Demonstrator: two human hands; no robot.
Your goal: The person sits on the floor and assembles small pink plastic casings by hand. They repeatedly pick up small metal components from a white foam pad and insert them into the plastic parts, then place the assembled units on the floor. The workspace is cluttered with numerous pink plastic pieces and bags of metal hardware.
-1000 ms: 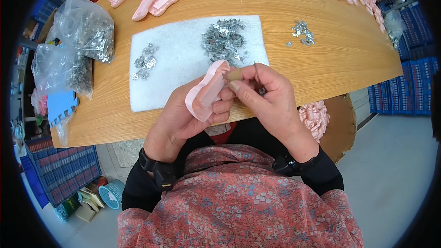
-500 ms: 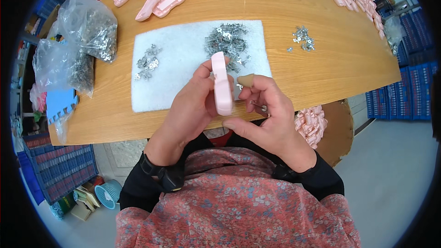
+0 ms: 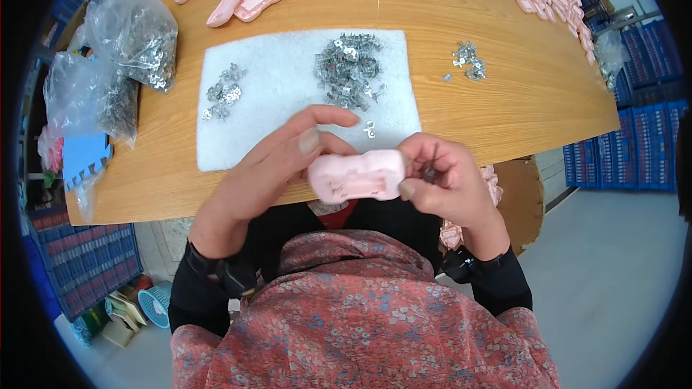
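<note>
A pink plastic shell [image 3: 358,177], with its hollow side and a rectangular slot showing, hangs level and slightly blurred in front of the table edge. My right hand [image 3: 450,184] pinches its right end between thumb and fingers; a small metal bit [image 3: 430,173] shows among the curled fingers. Beside the shell's left end, my left hand [image 3: 270,162] has its thumb raised and index finger stretched out; its other fingers are partly hidden behind the shell. Just beyond, a small metal plate [image 3: 370,130] lies on the white foam mat [image 3: 277,65].
The mat bears a metal-parts pile [image 3: 349,68] and a smaller group [image 3: 225,92]. More metal parts [image 3: 470,61] lie on the table [image 3: 533,101]. Pink shells [image 3: 252,0] line the far edge. Bags of metal parts [image 3: 148,47] stand left; a carton [image 3: 522,205] is below right.
The shell has turned from upright, edge-on, to lying crosswise with its hollow side showing. My right hand has taken its right end, while my left thumb has come off it.
</note>
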